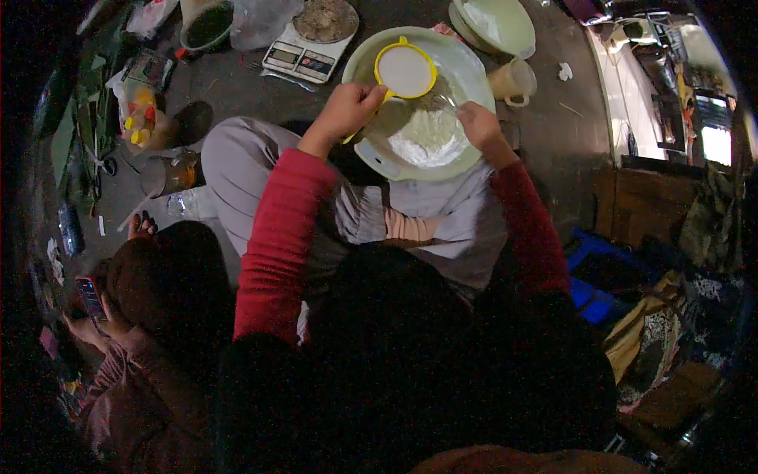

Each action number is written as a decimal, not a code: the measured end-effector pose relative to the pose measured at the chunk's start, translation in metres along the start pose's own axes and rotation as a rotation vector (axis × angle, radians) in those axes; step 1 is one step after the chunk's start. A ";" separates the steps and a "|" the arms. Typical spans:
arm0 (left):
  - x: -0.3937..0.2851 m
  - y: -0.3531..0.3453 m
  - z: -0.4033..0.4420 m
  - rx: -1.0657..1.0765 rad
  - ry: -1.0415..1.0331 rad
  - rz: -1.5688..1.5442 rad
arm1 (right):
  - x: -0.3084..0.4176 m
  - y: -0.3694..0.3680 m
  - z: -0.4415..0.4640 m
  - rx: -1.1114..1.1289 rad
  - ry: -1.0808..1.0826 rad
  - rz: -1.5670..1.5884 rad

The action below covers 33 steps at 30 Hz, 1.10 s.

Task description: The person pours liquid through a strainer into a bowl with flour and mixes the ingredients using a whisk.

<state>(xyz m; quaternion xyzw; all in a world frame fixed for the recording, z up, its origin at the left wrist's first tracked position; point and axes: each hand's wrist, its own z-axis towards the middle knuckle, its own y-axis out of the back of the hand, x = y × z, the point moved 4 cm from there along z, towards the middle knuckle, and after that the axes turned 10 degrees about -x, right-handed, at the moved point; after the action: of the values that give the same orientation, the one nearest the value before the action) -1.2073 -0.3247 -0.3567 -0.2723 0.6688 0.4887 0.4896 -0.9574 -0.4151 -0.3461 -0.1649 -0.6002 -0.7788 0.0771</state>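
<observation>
My left hand (353, 113) is wrapped round the handle of a yellow-rimmed sieve (405, 69). The sieve is over a large pale green basin (483, 83), with white material showing inside its rim. White powder (430, 141) lies heaped in the basin. My right hand (479, 126) is closed at the basin's right side, pinching a thin, shiny utensil (448, 102) that points into the basin; its exact kind is hard to make out. The basin stands in front of my crossed legs.
A kitchen scale (304, 57) carries a round container. A second pale green basin (513, 31) and a beige mug (517, 81) are at the right. Bottles (142, 130) and scissors (103, 165) lie left. Beside me a person holds a phone (90, 297). A blue crate (588, 304) is right.
</observation>
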 end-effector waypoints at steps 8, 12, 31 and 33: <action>-0.009 0.003 -0.002 -0.035 -0.102 0.111 | -0.003 -0.056 -0.002 0.385 -0.425 0.199; -0.016 0.005 -0.007 0.010 -0.029 0.066 | 0.019 -0.047 0.005 0.446 -0.073 -0.142; -0.002 0.008 0.008 0.001 -0.083 0.068 | 0.057 -0.031 -0.001 0.305 0.151 -0.297; -0.001 0.006 0.008 0.014 -0.043 0.087 | 0.057 -0.036 -0.002 0.309 0.049 -0.288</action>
<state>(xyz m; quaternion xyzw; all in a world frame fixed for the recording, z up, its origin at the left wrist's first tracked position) -1.2091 -0.3150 -0.3538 -0.2290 0.6729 0.5104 0.4840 -1.0225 -0.4026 -0.3593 -0.0447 -0.7279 -0.6842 0.0041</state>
